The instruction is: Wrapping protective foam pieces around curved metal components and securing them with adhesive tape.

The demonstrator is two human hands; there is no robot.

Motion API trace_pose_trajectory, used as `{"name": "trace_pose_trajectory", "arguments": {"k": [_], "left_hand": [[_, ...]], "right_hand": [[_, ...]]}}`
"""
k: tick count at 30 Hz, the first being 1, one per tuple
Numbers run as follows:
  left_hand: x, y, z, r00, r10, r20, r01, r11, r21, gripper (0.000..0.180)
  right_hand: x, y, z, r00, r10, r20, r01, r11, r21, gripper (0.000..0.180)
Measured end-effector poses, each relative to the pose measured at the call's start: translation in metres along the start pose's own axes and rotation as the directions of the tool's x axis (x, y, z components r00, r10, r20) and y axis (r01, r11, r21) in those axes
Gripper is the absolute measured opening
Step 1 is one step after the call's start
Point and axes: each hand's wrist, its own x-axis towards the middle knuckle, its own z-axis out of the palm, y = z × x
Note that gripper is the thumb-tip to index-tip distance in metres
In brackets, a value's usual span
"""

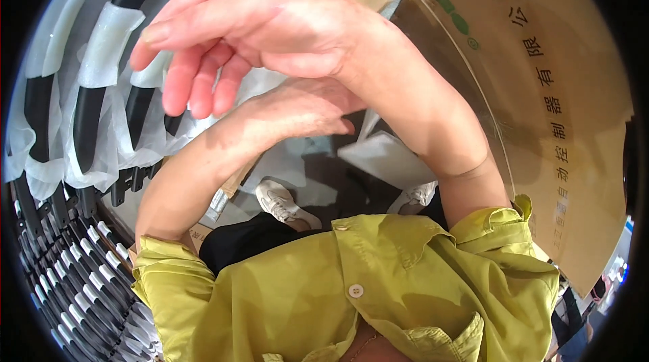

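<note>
My right hand (236,37) is raised at the upper left, crossing over my left arm. Its fingers are loosely bent and apart, with nothing between them. Just beyond its fingertips stand black curved bars (90,118), their upper parts wrapped in white foam sleeves (108,44) and thin translucent wrapping (145,152). My left hand (311,102) reaches to the right beneath my right wrist. Most of its fingers are hidden there, and only one tip shows. A white sheet (382,159) appears close to the left hand; whether the hand touches it cannot be seen.
A large brown cardboard box (541,125) with printing and a strap rises along my right side. Many more black bars with white sleeves (81,287) are stacked in rows at the lower left. My shoes (284,201) stand on the grey floor (304,159), near a cardboard piece (240,176).
</note>
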Motion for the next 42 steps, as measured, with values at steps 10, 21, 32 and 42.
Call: {"name": "trace_pose_trajectory", "arguments": {"k": [10,21,32,42], "left_hand": [[-0.024,0.036,-0.002,0.887,-0.397,0.235,0.457,0.827,-0.328,0.027],[-0.078,0.024,-0.011,0.791,-0.558,0.251,0.554,0.479,-0.681,0.029],[-0.095,0.013,-0.010,0.775,-0.631,0.042,0.362,0.388,-0.848,0.031],[-0.089,0.018,-0.006,0.682,-0.731,0.032,0.402,0.337,-0.851,0.028]], "right_hand": [[-0.007,-0.027,-0.036,0.979,0.080,-0.187,-0.117,0.974,-0.195,0.023],[-0.028,0.000,-0.075,0.940,0.209,-0.270,-0.335,0.716,-0.612,0.034],[-0.089,0.040,-0.025,0.952,0.189,-0.240,-0.287,0.286,-0.914,0.082],[-0.083,0.050,-0.059,0.946,0.131,-0.297,-0.323,0.295,-0.899,0.016]]}}
